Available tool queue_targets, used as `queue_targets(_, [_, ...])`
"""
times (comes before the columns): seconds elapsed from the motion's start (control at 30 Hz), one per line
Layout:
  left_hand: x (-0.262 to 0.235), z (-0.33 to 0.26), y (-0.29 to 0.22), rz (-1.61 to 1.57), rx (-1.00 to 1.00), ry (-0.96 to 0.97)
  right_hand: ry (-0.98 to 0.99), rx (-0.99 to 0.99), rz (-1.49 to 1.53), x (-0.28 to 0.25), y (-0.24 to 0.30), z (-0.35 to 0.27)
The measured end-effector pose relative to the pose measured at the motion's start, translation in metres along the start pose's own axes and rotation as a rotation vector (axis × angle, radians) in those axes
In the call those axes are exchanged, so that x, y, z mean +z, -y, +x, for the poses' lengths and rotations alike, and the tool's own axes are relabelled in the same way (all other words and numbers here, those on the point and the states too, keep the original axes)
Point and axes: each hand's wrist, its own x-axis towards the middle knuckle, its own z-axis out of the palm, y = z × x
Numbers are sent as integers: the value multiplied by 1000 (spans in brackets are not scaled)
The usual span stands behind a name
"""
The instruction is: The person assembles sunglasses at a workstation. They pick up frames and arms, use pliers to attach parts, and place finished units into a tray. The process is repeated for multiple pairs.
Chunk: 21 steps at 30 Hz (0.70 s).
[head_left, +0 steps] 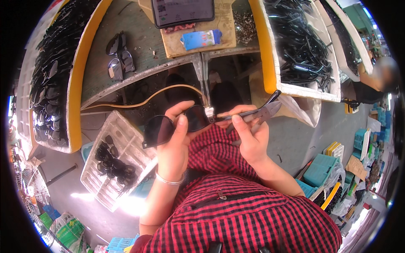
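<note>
My left hand [174, 145] is closed on the front of a pair of sunglasses [158, 130], gripping it between thumb and fingers with both dark lenses showing. In my right hand [253, 141] are a dark temple arm [273, 98], pinched along its length, and grey pliers [268, 111], whose dark handles stick out below the fingers. The temple arm meets the frame near a small white-wrapped tip [209, 111] at the table edge. Whether that tip touches the hinge I cannot tell. A tan hose [160, 89] runs leftward from beside it.
Trays of dark glasses [50, 97] and temple arms [301, 50] flank the bench. Two pairs of sunglasses [121, 59] lie on it, near a blue carton [201, 39] and a tablet [183, 12]. A white crate [116, 158] holds glasses at lower left. Another person [375, 78] sits far right.
</note>
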Motion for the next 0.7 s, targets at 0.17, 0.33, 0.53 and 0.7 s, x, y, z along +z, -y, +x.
queue_targets(0.17, [-1,1,2,-4,1,4,-8,21,33,1,1,1])
queue_targets(0.33, [-7,5,6,-30,-49,-25,-30,88,-10,-1,-7,3])
queue_targets(0.53, [-20,-25,5,-85,-103,-51,-11,293,120,4,-2,-20])
queue_targets(0.7, [-11,-55,-11,-197,-1,37,18,359,393,11,29,-29])
